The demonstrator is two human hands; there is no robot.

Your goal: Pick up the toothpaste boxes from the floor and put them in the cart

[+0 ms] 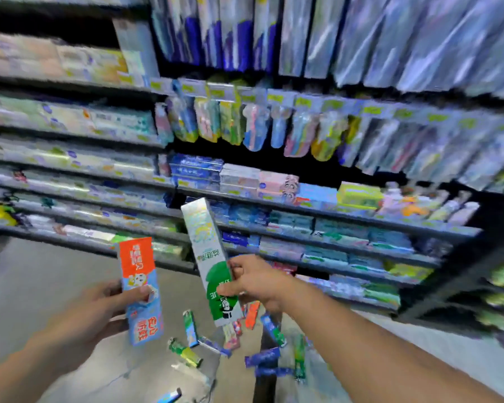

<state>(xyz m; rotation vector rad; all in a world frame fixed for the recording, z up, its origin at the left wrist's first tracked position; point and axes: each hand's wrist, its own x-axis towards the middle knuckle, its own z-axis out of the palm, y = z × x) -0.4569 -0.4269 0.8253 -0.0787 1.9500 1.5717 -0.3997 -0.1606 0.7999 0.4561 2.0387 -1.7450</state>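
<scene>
Both forearms closest to me. Left hand [99, 303] grips orange-and-blue box [140, 289], thumb curled over its front, long axis near upright, orange end up. Right hand [253, 282] pinches white-and-green box [211, 263], upright, leaning left, green end down. Cardboard, Chinese print, unreadable to me. More toothpaste boxes [262, 357] scattered on grey floor [41, 274] below blurred shelves [332, 222].
</scene>
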